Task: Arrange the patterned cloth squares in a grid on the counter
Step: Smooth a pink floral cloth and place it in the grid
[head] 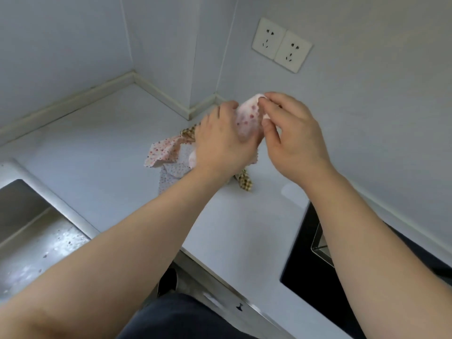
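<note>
My left hand [220,140] and right hand [291,140], raised over the pale grey counter [97,155], share one white cloth square printed with small red flowers [247,116]: left fingers curled round its lower part, right thumb and fingertips pinching its upper edge. Beneath, near the wall corner, lies a rumpled heap: pink red-dotted cloth square [162,150], white fine-dotted cloth square [173,174], tan checked cloth square [244,182]

Steel sink [29,231] at left, black cooktop [315,277] at right, double wall socket [281,44]
</note>
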Demonstrator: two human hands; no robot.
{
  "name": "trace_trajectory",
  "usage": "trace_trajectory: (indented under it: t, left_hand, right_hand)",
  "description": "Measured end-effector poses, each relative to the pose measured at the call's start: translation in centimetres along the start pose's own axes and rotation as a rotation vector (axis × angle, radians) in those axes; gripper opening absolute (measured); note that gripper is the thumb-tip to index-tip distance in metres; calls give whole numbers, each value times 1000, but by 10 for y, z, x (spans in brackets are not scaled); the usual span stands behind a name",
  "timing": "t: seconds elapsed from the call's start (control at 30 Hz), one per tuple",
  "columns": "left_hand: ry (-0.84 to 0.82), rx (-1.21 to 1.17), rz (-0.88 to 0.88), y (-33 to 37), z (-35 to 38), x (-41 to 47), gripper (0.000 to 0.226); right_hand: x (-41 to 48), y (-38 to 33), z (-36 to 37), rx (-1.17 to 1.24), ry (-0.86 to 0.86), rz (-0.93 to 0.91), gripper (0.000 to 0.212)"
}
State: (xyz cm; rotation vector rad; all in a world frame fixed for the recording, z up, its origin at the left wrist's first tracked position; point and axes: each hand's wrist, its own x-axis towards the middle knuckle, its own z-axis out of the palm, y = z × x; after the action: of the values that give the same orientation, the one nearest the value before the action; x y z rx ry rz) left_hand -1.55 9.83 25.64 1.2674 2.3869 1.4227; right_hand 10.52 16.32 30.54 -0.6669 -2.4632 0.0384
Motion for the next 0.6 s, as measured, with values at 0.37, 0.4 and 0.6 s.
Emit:
trace_trajectory:
  t: [0.37, 0.4, 0.6]
  left_hand:
    - [-102, 20, 153, 67, 10, -96, 40]
    - [-101, 29, 155, 70, 9, -102, 40]
    - [-268, 94, 142, 68, -6, -125, 28]
  right_hand:
    - [-109, 15, -92, 101, 160, 10, 20]
    - [-117, 19, -99, 127, 166, 48, 22]
    - [-157, 38, -123, 227, 74, 293, 24]
